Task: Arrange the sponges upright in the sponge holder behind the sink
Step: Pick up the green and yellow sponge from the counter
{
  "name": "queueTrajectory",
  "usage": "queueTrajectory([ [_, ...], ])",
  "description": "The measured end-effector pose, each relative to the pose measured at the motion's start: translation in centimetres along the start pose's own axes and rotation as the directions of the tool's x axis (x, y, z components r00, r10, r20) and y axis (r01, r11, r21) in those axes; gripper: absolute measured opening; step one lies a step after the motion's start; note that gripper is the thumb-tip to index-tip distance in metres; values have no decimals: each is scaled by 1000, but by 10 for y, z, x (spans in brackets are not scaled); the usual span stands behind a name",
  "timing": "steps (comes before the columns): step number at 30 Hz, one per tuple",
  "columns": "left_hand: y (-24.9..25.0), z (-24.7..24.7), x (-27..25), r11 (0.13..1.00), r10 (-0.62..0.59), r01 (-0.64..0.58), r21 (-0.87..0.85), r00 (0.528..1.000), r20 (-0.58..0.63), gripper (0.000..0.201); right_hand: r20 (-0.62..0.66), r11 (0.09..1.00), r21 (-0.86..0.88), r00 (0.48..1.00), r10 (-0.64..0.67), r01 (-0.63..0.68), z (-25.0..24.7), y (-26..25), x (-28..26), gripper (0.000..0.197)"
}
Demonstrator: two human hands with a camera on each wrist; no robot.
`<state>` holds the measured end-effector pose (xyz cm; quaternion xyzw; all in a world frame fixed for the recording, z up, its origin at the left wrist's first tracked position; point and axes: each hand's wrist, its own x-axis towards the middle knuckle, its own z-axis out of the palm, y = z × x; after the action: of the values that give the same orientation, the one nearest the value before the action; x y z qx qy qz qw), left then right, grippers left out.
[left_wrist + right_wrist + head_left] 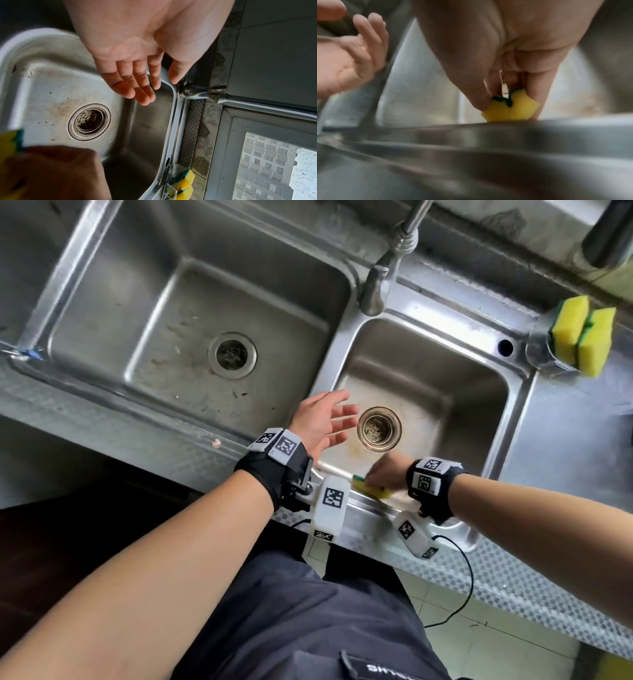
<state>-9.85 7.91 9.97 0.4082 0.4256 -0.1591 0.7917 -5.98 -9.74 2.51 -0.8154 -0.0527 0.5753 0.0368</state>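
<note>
My right hand [383, 474] pinches a yellow sponge with a green scrub layer [371, 488] at the near rim of the small right basin [421, 378]; thumb and fingers squeeze the sponge [510, 109] from both sides. My left hand [329, 419] hovers spread and empty over the basin's left edge, its palm [137, 47] bare in the left wrist view. Two more yellow-green sponges [582, 333] stand upright side by side in the clear sponge holder [541, 344] behind the basin at the far right; these sponges [183, 182] also show in the left wrist view.
A large left basin [191, 313] with a drain [232, 356] lies beside the small one, whose drain strainer [379, 429] is just past my hands. The tap [387, 268] rises between the basins. A dark cylinder [609, 231] stands at the far right corner.
</note>
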Motion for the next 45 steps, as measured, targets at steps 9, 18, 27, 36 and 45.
queueTrajectory([
  [9,19,-25,0,996,60,-64,-69,996,-63,21,-112,946,237,974,-199,220,11,-76,-2,18],
  [18,19,-7,4,999,45,-45,-5,999,-11,19,-17,904,-420,997,81,-80,4,2,-4,38],
  [27,19,-30,3,998,32,-36,-52,997,-69,17,77,994,-74,995,-70,75,6,-60,24,36],
  [36,25,-44,4,994,40,-51,-100,993,-108,15,-115,532,846,987,111,39,-24,-65,46,13],
  [45,24,-30,11,995,35,-43,-87,995,-94,21,-172,406,904,983,61,133,-87,-64,60,5],
])
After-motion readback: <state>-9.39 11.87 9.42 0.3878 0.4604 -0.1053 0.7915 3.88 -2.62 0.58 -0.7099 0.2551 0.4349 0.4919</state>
